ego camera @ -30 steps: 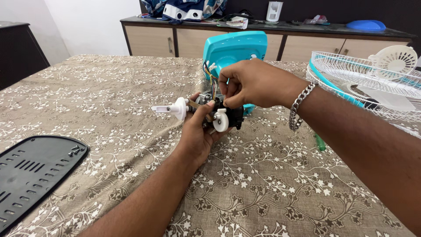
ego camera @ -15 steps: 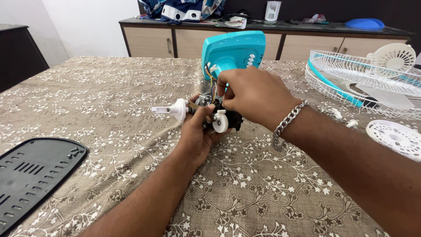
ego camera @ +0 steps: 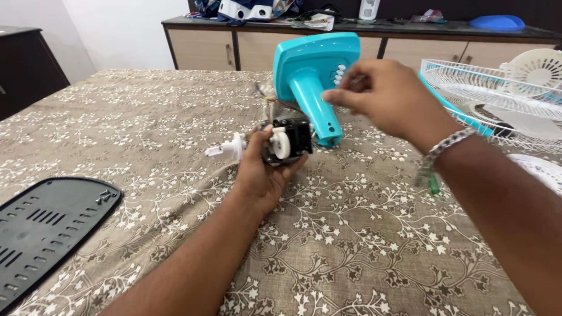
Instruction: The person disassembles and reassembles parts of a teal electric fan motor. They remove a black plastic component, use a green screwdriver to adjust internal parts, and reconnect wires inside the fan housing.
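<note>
Your left hand (ego camera: 266, 172) gripped the small black fan motor (ego camera: 288, 140), fingers curled under it and the thumb pressed along its near side, holding it just above the floral tablecloth (ego camera: 363, 246) near the middle of the table. A white shaft piece (ego camera: 225, 149) stuck out of the motor toward the table's left edge, and a white round part sat on the motor's face between your thumb and fingers. Thin wires (ego camera: 270, 105) rose from the top of the motor and ran toward the teal fan stand (ego camera: 316, 76), which lay tipped just beyond the motor, its neck pointing back at you and its base turned toward the far edge.

Your right hand (ego camera: 383, 96) hung in the air above and to the right of the motor, in front of the stand, touching neither. Its fingers were bunched, thumb meeting the fingertips; the picture was too blurred there for you to tell whether anything small sat in that pinch. A metal chain bracelet (ego camera: 448, 146) circled the wrist.

By the right edge lay the white wire fan guard (ego camera: 486, 88). A black vented plastic panel (ego camera: 44, 225) rested flat at the near left corner. Past the far edge stood a wooden sideboard (ego camera: 216, 50).
</note>
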